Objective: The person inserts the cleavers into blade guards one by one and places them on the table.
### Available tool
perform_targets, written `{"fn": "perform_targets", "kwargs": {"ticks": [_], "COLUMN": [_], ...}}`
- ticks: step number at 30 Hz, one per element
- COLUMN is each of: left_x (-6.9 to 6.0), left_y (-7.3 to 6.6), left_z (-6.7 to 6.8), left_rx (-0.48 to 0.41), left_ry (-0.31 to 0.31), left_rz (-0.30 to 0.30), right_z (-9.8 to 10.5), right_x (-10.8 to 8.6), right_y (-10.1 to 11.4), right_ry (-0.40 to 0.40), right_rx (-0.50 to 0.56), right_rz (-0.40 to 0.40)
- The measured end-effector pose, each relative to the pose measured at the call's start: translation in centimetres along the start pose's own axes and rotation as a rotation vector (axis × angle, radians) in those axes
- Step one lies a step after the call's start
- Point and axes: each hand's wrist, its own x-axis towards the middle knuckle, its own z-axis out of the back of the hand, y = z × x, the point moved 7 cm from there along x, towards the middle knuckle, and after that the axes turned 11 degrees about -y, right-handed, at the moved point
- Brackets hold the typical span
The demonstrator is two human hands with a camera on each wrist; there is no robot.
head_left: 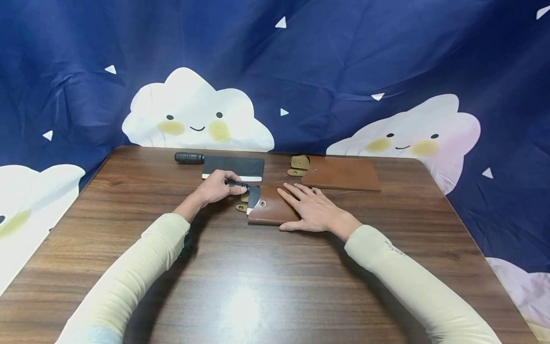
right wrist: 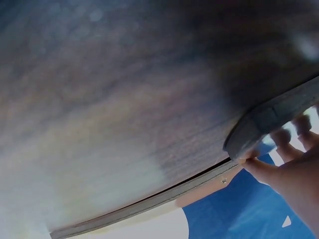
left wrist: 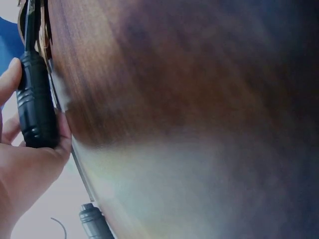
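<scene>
1. Head: the left hand (head_left: 218, 187) pinches the knife (head_left: 254, 196), its blade partly inside the sheath (head_left: 274, 206) on the table (head_left: 309, 277); the right hand (head_left: 315, 211) lies on the sheath, fingers spread.
2. Left wrist: thumb and fingers hold the handle (left wrist: 38, 102).
3. Right wrist: straight-looking fingers touch the sheath.

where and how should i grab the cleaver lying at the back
Probably best by the black handle, coming from the left: it sticks out that way, uncovered, while the blade has its pale edge toward the near side.
</scene>
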Motion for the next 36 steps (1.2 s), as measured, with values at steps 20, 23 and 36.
{"fn": "perform_targets", "kwargs": {"ticks": [20,23,36], "left_x": [0.3,0.5,2.1], "left_y": [-0.2,-0.2,0.9], "left_z": [0.8,1.2,5.3], "left_rx": [0.109,0.098,0.097], "left_ry": [-0.04,-0.053,-0.175], "left_rz": [-0.122,-0.138,-0.114], "right_z": [1.8,2.4,4.5], "right_x": [0.9,0.8,0.3], "right_y": [-0.3,-1.0,-6.7], "right_ry": [-0.011,-0.066,-0.223], "right_rx": [0.03,0.035,-0.16], "right_rz": [-0.018,-0.023,-0.209]}}
